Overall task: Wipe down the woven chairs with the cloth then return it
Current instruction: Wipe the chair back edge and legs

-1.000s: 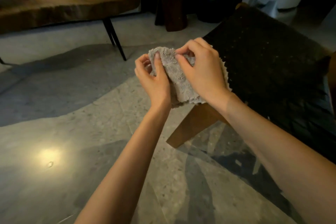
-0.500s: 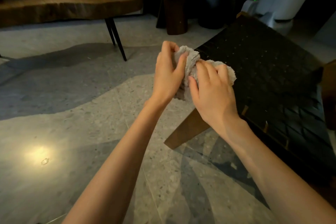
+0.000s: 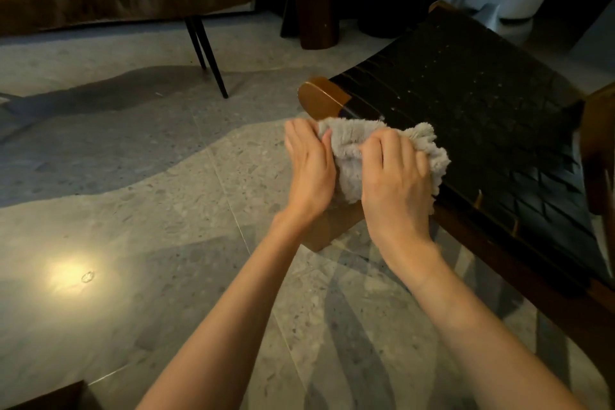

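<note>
While both hands bunch it, the cloth [image 3: 349, 146] sits at the near front edge of the woven chair [image 3: 482, 103]; left hand [image 3: 311, 170] and right hand [image 3: 396, 183] each have a closed grip on a fistful of pile. Can't tell if it touches the weave. I'd fold it to a flat pad, then stroke along the straps from this edge past the wooden corner [image 3: 319, 98] toward the far back.
</note>
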Motion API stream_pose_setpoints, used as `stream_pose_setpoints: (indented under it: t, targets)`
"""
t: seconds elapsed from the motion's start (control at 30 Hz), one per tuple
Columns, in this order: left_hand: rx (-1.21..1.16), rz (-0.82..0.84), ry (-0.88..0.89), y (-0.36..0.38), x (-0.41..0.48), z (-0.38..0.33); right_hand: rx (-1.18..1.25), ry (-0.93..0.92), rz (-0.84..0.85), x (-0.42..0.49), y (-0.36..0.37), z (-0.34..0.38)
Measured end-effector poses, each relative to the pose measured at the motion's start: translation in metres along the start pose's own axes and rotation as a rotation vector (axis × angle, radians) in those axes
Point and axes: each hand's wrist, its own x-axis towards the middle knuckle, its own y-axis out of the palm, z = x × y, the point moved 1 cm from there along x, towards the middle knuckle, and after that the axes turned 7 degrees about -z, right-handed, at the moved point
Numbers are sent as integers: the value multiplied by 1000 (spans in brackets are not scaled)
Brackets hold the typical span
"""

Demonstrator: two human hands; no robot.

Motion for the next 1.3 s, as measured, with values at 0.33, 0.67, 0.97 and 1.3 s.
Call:
stream_pose_setpoints:
  t: [0.33,0.67,0.97,1.3]
  targets:
    - [-220,-36,-113,21,-36,6,94,469,-10,-85,21,14]
    - [-149,387,97,12,-44,29,744,946,-82,-84,45,31]
    - [-142,509,102,16,-38,48,663,955,9,-83,76,28]
    - [-75,557,19,21,-60,124,812,873,-10,-130,116,51]
